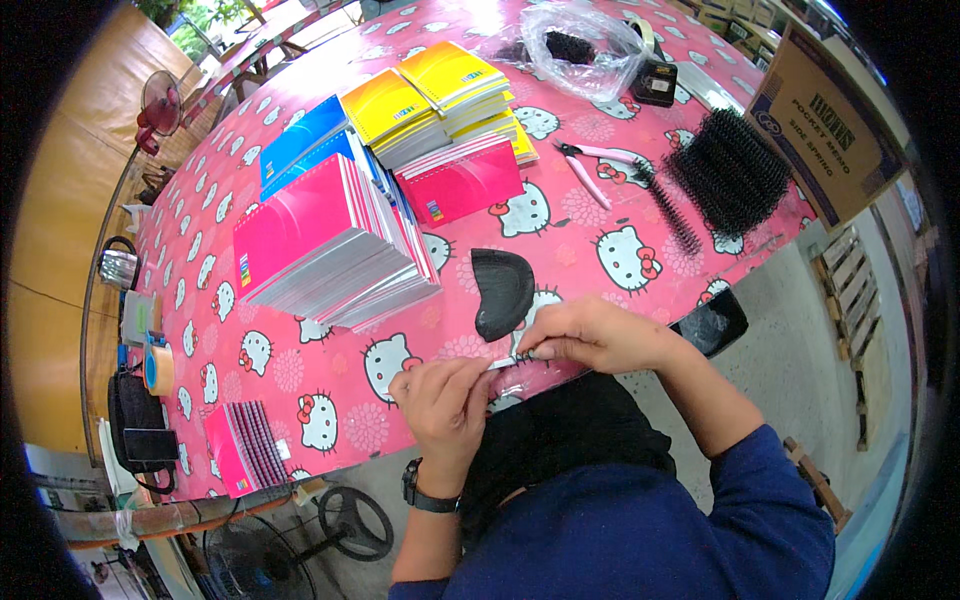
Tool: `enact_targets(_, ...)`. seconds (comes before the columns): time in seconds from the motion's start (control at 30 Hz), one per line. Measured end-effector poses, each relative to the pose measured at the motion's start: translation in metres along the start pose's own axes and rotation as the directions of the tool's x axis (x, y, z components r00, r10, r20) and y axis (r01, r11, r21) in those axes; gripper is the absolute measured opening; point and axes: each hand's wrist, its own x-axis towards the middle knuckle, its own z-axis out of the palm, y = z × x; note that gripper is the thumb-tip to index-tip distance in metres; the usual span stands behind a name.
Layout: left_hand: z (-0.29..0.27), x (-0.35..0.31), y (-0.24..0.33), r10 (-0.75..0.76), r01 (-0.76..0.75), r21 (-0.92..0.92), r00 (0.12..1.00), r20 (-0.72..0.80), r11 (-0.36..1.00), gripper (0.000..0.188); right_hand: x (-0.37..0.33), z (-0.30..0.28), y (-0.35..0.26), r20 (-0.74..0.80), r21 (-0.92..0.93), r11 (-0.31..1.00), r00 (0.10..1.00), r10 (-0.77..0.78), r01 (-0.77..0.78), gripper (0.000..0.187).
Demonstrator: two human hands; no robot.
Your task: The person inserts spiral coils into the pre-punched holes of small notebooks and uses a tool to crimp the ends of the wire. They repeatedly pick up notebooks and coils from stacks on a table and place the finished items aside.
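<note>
At the table's front edge, my left hand [440, 400] is closed around a thin white-edged memo pad [502, 364], seen nearly edge-on. My right hand [590, 335] pinches at the pad's right end, where a small dark bit shows between the fingertips; what it is stays too small to make out. Just beyond my hands lies a flat black curved piece [503, 292]. Pink-handled cutting pliers [588, 175] rest farther off, beside a single black spiral coil [668, 210]. To their right is a heap of black spiral coils [730, 170].
Stacks of pink [310, 230], blue [300, 145] and yellow memo pads [400, 115] stand at centre-left. Several coil-bound pink pads [245, 445] lie front left, near a tape roll [157, 368]. A clear plastic bag [585, 50] lies at the back; a cardboard box [825, 125] stands at right.
</note>
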Motion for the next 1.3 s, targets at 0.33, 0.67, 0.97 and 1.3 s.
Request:
enact_targets(0.33,-0.001,0.006,0.015,0.008,-0.01,0.01,0.989,0.146,1.0,0.02,0.011,-0.002,-0.018,0.181,0.007,0.995,0.979,0.092,-0.095,0.032)
enact_targets(0.67,-0.005,0.003,0.009,-0.012,0.025,-0.047,0.963,0.268,0.999,0.024,0.047,-0.008,0.035,-0.073,-0.614,0.788,0.997,-0.012,-0.036,0.067)
enact_targets(0.97,-0.01,0.002,0.009,0.033,-0.021,-0.052,0.971,0.237,0.998,0.029,0.045,-0.009,0.041,0.053,-0.593,0.805,0.999,0.013,0.021,0.082)
enact_targets(1.3,-0.011,0.002,0.014,0.041,-0.048,0.017,0.953,0.299,0.999,0.026,0.044,-0.007,0.04,0.029,-0.577,0.815,0.998,-0.047,0.055,0.074)
